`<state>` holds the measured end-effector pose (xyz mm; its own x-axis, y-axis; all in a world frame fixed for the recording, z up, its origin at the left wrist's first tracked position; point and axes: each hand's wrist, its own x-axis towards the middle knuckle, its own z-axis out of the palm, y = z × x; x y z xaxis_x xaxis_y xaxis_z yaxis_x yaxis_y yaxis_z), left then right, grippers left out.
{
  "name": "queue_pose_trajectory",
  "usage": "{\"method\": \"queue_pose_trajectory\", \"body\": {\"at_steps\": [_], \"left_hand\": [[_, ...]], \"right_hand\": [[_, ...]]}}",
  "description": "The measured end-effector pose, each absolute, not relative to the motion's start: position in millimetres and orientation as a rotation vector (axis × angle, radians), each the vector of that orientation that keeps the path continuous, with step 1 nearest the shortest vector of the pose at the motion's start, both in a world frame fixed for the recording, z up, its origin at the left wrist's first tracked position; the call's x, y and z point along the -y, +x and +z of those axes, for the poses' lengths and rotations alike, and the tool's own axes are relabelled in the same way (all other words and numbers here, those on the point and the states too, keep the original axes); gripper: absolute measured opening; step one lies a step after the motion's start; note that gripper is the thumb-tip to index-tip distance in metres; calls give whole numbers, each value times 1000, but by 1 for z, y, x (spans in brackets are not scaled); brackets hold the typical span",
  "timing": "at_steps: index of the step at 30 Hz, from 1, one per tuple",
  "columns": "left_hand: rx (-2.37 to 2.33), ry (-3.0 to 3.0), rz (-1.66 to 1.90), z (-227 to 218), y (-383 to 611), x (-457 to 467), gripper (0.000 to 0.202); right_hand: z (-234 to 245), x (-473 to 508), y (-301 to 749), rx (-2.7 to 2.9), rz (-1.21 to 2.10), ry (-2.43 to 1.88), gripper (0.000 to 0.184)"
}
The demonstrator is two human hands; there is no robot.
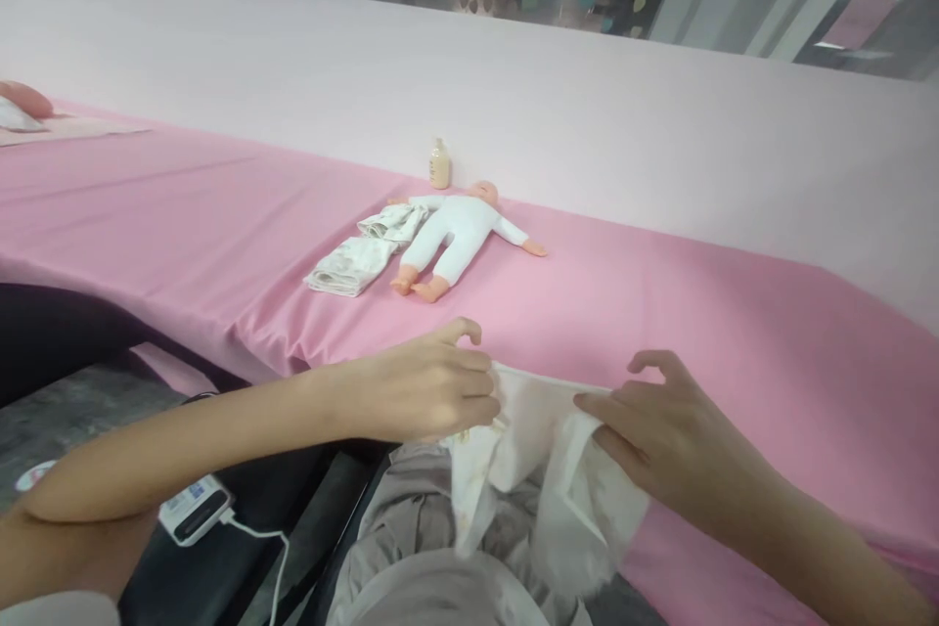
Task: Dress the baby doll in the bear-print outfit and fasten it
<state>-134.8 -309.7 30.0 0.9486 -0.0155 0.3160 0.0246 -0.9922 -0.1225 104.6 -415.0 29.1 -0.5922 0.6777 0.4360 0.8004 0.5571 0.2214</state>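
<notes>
A thin white cloth with a faint print (539, 411) hangs in loose folds over my lap, at the table's front edge. My left hand (432, 381) is closed on its upper left corner, index finger crooked upward. On the other side my right hand (652, 421) pinches the cloth's upper right part, so the top edge is stretched between both hands. Whether the cloth is a garment I cannot tell. Beyond my hands a baby doll in a white suit (462, 230) lies on its back. Beside it are folded white patterned cloths (359, 259).
A pink sheet (660, 313) covers the long table against a white wall. A cream pump bottle (439, 164) stands behind the doll. At far left lies part of another doll (25, 99). Below my left arm a white device (195, 509) with a cable rests on a black seat.
</notes>
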Motion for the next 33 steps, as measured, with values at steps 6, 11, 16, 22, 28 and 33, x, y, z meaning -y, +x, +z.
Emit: {"method": "queue_pose_trajectory", "body": {"at_steps": [6,11,16,22,28,33], "left_hand": [[127,-3318,-675,31,-137,289,20],[265,-3379,-919,32,-138,300,17],[120,-3081,-863,28,-134,304,22],[206,-2851,-696,23,-133,304,28],[380,-2803,-595,16,-131,305,30],[599,-2831,-456,14,-126,300,25]], "right_hand": [[39,395,113,2462,-190,-1326,28],[55,408,102,2358,152,-1455,19],[52,403,98,2381,57,-1465,36],[40,391,100,2359,-266,-1353,41],[30,391,95,2221,-516,-1310,36],[20,391,93,2241,-779,-1281,33]]}}
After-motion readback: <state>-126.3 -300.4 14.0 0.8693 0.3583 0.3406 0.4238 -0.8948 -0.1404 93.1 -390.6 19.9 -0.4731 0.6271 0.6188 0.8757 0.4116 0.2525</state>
